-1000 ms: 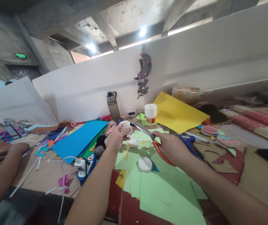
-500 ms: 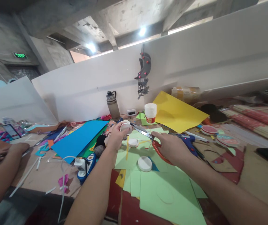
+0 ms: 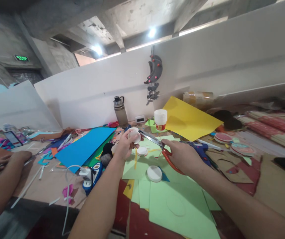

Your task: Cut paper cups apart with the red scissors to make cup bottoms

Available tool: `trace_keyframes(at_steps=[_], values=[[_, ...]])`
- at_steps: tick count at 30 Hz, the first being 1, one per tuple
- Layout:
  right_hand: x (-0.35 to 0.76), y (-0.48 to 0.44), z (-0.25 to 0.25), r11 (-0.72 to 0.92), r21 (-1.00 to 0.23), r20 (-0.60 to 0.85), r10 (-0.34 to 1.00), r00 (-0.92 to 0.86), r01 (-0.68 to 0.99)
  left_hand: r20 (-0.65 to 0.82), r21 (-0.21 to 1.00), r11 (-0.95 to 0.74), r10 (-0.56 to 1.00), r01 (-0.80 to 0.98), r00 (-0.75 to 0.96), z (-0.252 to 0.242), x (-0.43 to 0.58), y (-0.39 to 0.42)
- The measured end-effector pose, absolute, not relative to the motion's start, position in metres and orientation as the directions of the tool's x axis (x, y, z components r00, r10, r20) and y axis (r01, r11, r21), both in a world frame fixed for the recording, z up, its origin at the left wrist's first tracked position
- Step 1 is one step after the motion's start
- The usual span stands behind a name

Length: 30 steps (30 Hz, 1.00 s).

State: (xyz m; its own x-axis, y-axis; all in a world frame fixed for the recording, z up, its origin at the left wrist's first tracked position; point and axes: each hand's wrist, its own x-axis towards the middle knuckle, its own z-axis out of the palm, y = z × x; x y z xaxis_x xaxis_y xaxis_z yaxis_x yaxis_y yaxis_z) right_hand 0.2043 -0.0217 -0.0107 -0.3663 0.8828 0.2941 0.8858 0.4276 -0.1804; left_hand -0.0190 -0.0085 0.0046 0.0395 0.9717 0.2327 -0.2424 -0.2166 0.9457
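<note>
My left hand (image 3: pixel 124 146) is closed on a small white paper cup piece (image 3: pixel 133 136), cut low, with its round end towards me. In my right hand (image 3: pixel 183 156) is a pair of scissors (image 3: pixel 154 140) with orange-red handles; its blades point left and their tips are at the cup piece's edge. Whether the blades bite into the paper I cannot tell. Below, a white round cup base (image 3: pixel 142 151) and a larger white disc (image 3: pixel 154 174) lie on light green paper sheets (image 3: pixel 179 202). Beyond the scissors stands a stack of white paper cups (image 3: pixel 160 119).
Blue card (image 3: pixel 87 146), a power strip (image 3: pixel 92 177) and a grey yarn ball (image 3: pixel 105 160) lie left. A bottle (image 3: pixel 121 112) stands behind. Yellow card (image 3: pixel 192 118) and a blue glue gun (image 3: pixel 203 154) are right. Another person's arm (image 3: pixel 5 181) rests far left.
The cup piece has turned slightly in my left hand, and more fingertips show beneath it. The scissors stay almost in place beside it.
</note>
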Motion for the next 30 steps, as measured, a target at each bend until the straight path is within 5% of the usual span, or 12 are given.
trace_keyframes(at_steps=[30], values=[[0.2061, -0.0241, -0.0084, 0.453, -0.039, 0.340, 0.844, -0.415, 0.890, 0.241, 0.964, -0.242, 0.970, -0.107, -0.020, -0.0009, -0.0195, -0.0032]])
